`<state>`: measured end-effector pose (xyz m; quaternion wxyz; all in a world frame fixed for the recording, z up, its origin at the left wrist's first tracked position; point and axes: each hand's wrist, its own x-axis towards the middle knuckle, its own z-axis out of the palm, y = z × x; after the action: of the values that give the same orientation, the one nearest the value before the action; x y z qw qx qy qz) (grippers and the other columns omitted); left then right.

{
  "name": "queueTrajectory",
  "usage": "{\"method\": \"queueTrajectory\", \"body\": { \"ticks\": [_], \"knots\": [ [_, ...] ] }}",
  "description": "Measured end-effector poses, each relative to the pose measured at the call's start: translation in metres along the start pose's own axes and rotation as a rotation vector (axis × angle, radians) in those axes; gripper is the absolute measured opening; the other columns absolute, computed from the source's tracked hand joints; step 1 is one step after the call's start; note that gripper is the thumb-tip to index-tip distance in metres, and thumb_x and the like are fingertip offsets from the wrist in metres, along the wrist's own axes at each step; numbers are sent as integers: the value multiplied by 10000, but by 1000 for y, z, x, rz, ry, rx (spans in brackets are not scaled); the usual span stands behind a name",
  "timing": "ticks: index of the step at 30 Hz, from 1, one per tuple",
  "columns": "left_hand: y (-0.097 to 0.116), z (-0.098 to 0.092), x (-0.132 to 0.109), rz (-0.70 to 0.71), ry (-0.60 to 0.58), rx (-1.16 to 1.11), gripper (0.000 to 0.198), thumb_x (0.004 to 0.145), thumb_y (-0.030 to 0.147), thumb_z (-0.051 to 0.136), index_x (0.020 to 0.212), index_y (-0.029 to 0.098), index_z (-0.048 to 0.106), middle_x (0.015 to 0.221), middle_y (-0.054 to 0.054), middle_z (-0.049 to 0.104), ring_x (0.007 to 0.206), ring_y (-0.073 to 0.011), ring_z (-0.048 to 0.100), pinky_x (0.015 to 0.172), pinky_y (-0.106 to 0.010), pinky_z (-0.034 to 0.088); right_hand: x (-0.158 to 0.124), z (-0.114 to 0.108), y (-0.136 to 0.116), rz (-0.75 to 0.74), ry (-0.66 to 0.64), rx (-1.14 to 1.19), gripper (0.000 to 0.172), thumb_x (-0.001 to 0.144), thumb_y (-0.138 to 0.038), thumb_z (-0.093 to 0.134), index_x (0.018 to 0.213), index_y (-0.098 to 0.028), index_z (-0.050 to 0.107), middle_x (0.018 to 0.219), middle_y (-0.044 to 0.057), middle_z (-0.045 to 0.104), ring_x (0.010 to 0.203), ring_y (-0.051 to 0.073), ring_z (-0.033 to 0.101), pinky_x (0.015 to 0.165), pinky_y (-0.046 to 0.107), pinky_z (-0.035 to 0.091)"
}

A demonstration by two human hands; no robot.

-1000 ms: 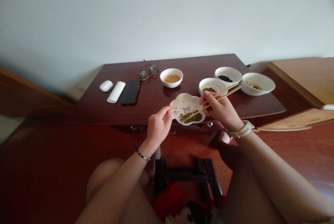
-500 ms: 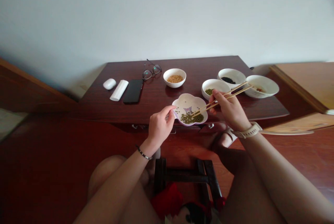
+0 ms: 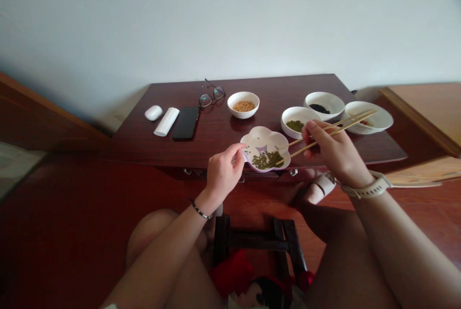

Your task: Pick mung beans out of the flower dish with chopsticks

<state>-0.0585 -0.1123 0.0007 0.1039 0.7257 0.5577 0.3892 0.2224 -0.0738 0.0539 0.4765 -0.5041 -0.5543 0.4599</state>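
My left hand (image 3: 227,168) pinches the lilac handle of a flower-shaped dish (image 3: 260,137) at the table's front edge. Green beans (image 3: 267,160), probably mung beans, lie heaped along the dish's near side, with a few scattered by the handle. In my right hand (image 3: 326,148) is a pair of wooden chopsticks (image 3: 345,124). Their tips are parted over the right part of the dish, and no bean shows clearly between them. Just behind that hand stands a white bowl (image 3: 287,116) of the same green beans, partly covered by the fingers.
A bowl of yellow beans (image 3: 243,106) stands at mid-table. At the right are a bowl with black beans (image 3: 319,108) and a larger bowl (image 3: 385,119) with reddish bits. Glasses (image 3: 212,96), a phone (image 3: 186,123), a white case (image 3: 166,121) and a small rounded case (image 3: 153,113) lie left.
My right hand has moved right and drawn the chopsticks back from the beans, their tips now wider apart. My left hand keeps its hold on the dish. The whole view has shifted slightly.
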Motion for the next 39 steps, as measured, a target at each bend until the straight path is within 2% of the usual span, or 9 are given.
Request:
{"method": "queueTrajectory", "body": {
  "ticks": [3, 6, 16, 26, 34, 39],
  "knots": [
    [1, -1, 0, -7, -1, 4, 266, 1088, 253, 562, 1231, 244, 785, 1112, -47, 867, 913, -207, 833, 824, -286, 617, 1, -2, 4, -9, -36, -67, 510, 989, -693, 680, 774, -231, 660, 587, 3, 575, 459, 130, 555, 396, 244, 398],
    [1, -1, 1, -8, 0, 4, 263, 1086, 252, 561, 1218, 247, 788, 1119, -43, 867, 920, -208, 834, 829, -287, 617, 5, -5, 12, -5, -6, -75, 527, 992, -701, 671, 765, -225, 659, 603, 15, 604, 477, 131, 571, 407, 237, 410],
    [4, 0, 6, -9, 13, -2, 262, 1078, 234, 567, 1202, 249, 797, 1120, -42, 867, 914, -207, 835, 823, -285, 617, 11, -4, 31, 30, 84, 48, 505, 1001, -658, 686, 738, -230, 630, 558, 15, 593, 458, 131, 531, 409, 240, 402],
    [3, 5, 3, 0, -2, -3, 263, 1089, 251, 562, 1216, 240, 792, 1108, -57, 866, 915, -213, 835, 831, -302, 621, 13, -3, 38, 14, 93, 182, 449, 1008, -576, 712, 750, -222, 614, 659, 13, 581, 508, 115, 523, 433, 238, 418],
    [2, 6, 2, -13, -21, 2, 261, 1086, 251, 568, 1226, 244, 787, 1092, -61, 867, 902, -210, 833, 808, -291, 616, 12, -6, 35, 72, -36, 148, 448, 1000, -616, 704, 795, -221, 649, 611, 2, 564, 483, 121, 510, 422, 249, 364],
    [3, 6, 3, -6, -13, 4, 252, 1084, 246, 576, 1221, 239, 788, 1083, -56, 868, 888, -205, 833, 790, -285, 604, 9, -4, 32, 56, -43, 109, 451, 1025, -610, 674, 803, -219, 651, 600, 11, 601, 492, 127, 526, 453, 252, 379]
  ]
}}
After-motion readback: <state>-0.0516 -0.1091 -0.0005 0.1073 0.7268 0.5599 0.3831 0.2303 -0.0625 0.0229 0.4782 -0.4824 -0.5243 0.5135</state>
